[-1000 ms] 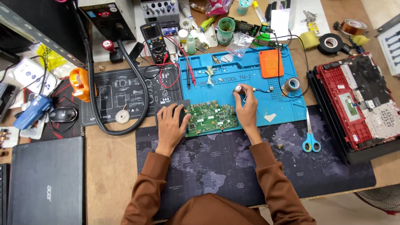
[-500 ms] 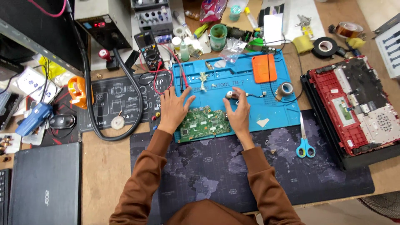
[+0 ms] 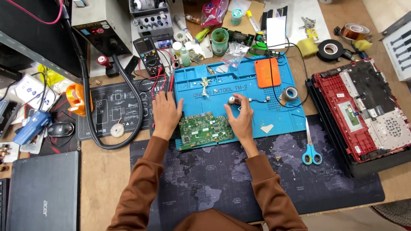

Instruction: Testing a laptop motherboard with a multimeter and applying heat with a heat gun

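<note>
We see the green circuit board [image 3: 204, 129] lying on the near edge of the blue work mat [image 3: 239, 81]. The left hand [image 3: 166, 114] rests open, fingers spread, at the board's left end; the right hand [image 3: 240, 117] pinches a small round part [image 3: 231, 100] just beyond the board. We judge that part could slip and roll among the mat's loose bits

We see a green board [image 3: 204, 130] lying flat, straddling the near edge of the blue mat [image 3: 274, 119] and the dark map-printed desk pad. It is packed with small components. A small round silvery part [image 3: 231, 100] stands on the mat just beyond it.
</note>
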